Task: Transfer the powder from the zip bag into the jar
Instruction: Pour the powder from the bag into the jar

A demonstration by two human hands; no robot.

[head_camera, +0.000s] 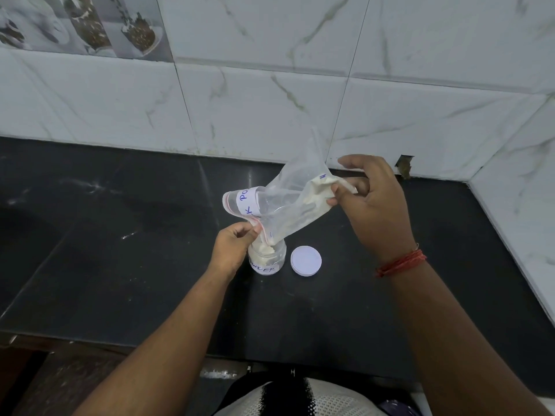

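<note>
A clear zip bag (288,202) with a white label hangs tilted over a small clear jar (267,259) on the black counter. Its open mouth points down into the jar. Pale powder lies along the bag's lower fold and fills much of the jar. My left hand (234,247) pinches the bag's zip edge right beside the jar's mouth. My right hand (372,199) holds the bag's raised bottom corner, up and to the right. The jar bears a white handwritten label.
The jar's white round lid (306,261) lies flat on the counter just right of the jar. The black stone counter (120,250) runs back to a marble-tiled wall (270,100), with a side wall at the right. A small notch (404,166) shows in the wall's base.
</note>
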